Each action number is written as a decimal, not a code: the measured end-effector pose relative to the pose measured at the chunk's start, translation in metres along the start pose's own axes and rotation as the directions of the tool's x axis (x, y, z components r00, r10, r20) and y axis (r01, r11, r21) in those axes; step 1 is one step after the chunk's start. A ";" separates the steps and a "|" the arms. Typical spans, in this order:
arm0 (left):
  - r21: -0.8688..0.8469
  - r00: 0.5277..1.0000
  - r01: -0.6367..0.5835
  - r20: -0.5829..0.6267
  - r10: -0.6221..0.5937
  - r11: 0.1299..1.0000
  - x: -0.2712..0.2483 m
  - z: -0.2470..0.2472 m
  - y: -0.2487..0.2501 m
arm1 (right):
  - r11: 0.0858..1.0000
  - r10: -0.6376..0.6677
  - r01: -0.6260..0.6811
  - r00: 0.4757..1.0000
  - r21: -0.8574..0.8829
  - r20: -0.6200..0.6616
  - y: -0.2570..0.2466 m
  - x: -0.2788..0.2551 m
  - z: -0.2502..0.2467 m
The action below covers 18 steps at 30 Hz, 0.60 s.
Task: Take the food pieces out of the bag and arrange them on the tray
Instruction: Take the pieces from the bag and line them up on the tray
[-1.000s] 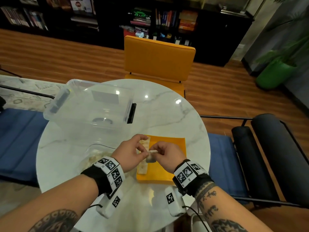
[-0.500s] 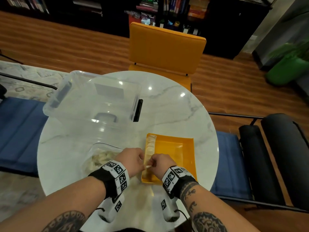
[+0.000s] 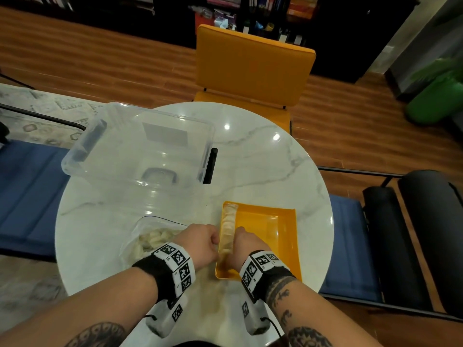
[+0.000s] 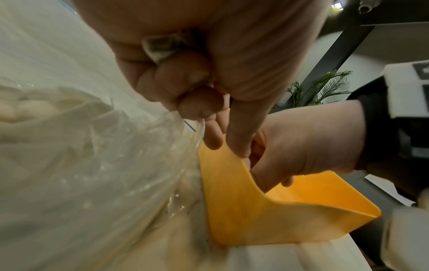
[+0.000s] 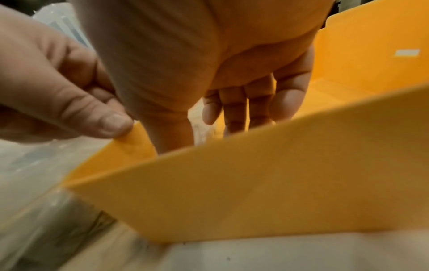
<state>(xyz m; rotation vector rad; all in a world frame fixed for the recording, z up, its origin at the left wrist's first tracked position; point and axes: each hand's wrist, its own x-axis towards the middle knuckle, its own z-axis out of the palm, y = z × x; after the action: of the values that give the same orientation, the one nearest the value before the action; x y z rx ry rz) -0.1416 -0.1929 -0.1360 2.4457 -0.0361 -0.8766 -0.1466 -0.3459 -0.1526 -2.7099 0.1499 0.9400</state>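
Fingers [image 5: 234,108] of the right hand [image 3: 246,244] reach down, loosely extended, into the orange tray [image 3: 288,236] at the surface's near edge; whether they touch a piece I cannot tell. The left hand [image 3: 200,242] is curled, thumb on the tray's left rim. One row of food pieces [image 3: 229,229] lines that left wall. The bag [image 3: 150,242], just left, holds many more, so most remains.

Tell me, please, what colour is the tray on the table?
The tray is orange-yellow, clearest in the head view.
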 end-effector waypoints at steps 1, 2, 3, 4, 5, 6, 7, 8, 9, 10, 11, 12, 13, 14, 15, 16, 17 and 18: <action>0.004 1.000 0.001 -0.002 -0.001 1.000 0.000 0.000 0.000 | 1.000 0.008 -0.008 1.000 -0.009 0.001 -0.001 0.000 0.002; 0.007 1.000 -0.002 -0.002 0.002 1.000 0.000 0.001 0.000 | 1.000 0.014 -0.014 1.000 -0.005 0.003 -0.002 0.000 0.002; 0.009 1.000 -0.004 -0.002 0.004 1.000 0.000 0.002 0.000 | 1.000 0.018 -0.018 1.000 0.002 0.003 -0.002 0.000 0.002; 0.007 1.000 -0.007 -0.007 0.007 1.000 0.000 0.003 0.000 | 1.000 0.019 -0.019 1.000 0.012 0.000 -0.001 0.000 0.001; 0.001 1.000 -0.007 -0.021 0.007 1.000 0.000 0.003 0.000 | 1.000 0.019 -0.019 1.000 0.020 -0.004 0.000 -0.001 0.000; -0.006 0.999 -0.009 -0.046 0.009 1.000 0.000 0.003 0.000 | 1.000 0.016 -0.016 1.000 0.023 -0.007 0.001 -0.002 -0.002; -0.018 0.997 -0.019 -0.081 0.017 1.000 -0.001 0.002 0.001 | 1.000 0.013 -0.012 1.000 0.024 -0.011 0.003 -0.003 -0.004; -0.040 0.993 -0.033 -0.117 0.028 0.999 -0.003 0.001 0.003 | 1.000 0.007 -0.007 1.000 0.029 -0.012 0.005 -0.005 -0.007; -0.079 0.988 -0.051 -0.148 0.039 0.996 -0.006 -0.002 0.005 | 0.999 0.002 -0.002 1.000 0.042 -0.012 0.007 -0.007 -0.011; -0.143 0.985 -0.065 -0.171 0.040 0.988 -0.008 -0.005 0.008 | 0.998 -0.009 0.010 1.000 0.060 -0.017 0.010 -0.010 -0.015; -0.245 0.983 -0.070 -0.184 0.024 0.967 -0.010 -0.008 0.011 | 0.996 -0.031 0.034 0.999 0.088 -0.033 0.011 -0.012 -0.019; -0.382 0.984 -0.058 -0.179 -0.012 0.922 -0.011 -0.011 0.015 | 0.989 -0.066 0.073 0.996 0.126 -0.060 0.012 -0.017 -0.024; -0.539 0.986 -0.034 -0.156 -0.060 0.842 -0.012 -0.013 0.019 | 0.976 -0.112 0.127 0.989 0.179 -0.094 0.013 -0.020 -0.027; -0.690 0.987 -0.005 -0.118 -0.105 0.724 -0.011 -0.015 0.022 | 0.948 -0.166 0.195 0.977 0.251 -0.130 0.012 -0.025 -0.030; -0.814 0.988 0.022 -0.069 -0.136 0.580 -0.012 -0.018 0.027 | 0.907 -0.217 0.259 0.963 0.332 -0.159 0.010 -0.030 -0.033; -0.901 0.989 0.046 -0.021 -0.150 0.430 -0.013 -0.020 0.031 | 0.855 -0.258 0.313 0.948 0.414 -0.184 0.008 -0.037 -0.036; -0.954 0.990 0.066 0.025 -0.142 0.292 -0.015 -0.022 0.036 | 0.804 -0.286 0.351 0.936 0.480 -0.205 0.005 -0.045 -0.038; -0.979 0.991 0.083 0.061 -0.119 0.186 -0.017 -0.025 0.042 | 0.769 -0.301 0.370 0.929 0.522 -0.215 0.002 -0.051 -0.039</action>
<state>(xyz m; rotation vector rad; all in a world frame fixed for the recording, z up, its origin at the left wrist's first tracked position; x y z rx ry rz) -0.1338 -0.2135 -0.0896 1.1607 0.5638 -0.5736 -0.1639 -0.3588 -0.0918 -2.1427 -0.0412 0.5181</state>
